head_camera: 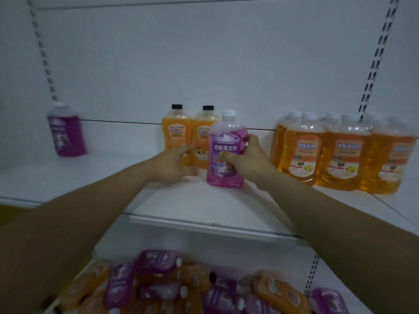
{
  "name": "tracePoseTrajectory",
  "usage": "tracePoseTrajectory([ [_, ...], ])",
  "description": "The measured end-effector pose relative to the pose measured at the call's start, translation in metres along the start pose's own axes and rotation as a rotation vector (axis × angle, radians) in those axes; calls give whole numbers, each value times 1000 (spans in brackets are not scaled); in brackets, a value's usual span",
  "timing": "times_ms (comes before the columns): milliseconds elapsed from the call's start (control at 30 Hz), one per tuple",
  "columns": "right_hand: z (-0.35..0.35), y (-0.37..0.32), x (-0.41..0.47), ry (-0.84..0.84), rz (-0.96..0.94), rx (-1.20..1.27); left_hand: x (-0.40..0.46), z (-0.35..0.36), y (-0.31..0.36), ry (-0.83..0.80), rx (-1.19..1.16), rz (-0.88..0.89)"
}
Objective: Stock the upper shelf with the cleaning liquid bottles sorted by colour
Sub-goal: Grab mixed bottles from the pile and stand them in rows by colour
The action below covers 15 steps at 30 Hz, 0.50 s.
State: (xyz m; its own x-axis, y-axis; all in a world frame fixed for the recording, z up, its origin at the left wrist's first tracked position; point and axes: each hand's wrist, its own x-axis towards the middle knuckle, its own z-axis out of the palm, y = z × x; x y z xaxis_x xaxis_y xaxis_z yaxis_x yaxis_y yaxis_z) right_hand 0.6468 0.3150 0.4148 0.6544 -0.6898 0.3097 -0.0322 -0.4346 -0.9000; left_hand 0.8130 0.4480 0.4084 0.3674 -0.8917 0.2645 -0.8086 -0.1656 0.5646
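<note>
On the upper shelf (226,207) a pink bottle (225,152) stands upright at centre, grasped by the right hand (247,159) at its 3 o'clock. The left hand (174,164), at its 9 o'clock, has loose fingers and grasps nothing. Two black-capped orange bottles (190,137) stand at 11 o'clock, white-capped orange bottles (335,152) at 3 o'clock, a purple bottle (66,132) far at 9 o'clock.

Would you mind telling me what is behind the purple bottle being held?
Behind the held purple bottle stand two black-capped orange bottles against the shelf's back panel. The bottle and left hand cover their lower parts.
</note>
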Motion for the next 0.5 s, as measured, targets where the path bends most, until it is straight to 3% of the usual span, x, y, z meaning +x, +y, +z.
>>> tracePoseTrajectory([
  [67,11,-12,-1,-72,7,0,-18,-6,-3,-78,34,-119],
  [300,96,-47,-18,-219,-74,36,-98,-65,-63,-103,355,-433],
  [500,190,-76,-18,-246,-82,62,-154,-121,-130,-134,406,-483],
])
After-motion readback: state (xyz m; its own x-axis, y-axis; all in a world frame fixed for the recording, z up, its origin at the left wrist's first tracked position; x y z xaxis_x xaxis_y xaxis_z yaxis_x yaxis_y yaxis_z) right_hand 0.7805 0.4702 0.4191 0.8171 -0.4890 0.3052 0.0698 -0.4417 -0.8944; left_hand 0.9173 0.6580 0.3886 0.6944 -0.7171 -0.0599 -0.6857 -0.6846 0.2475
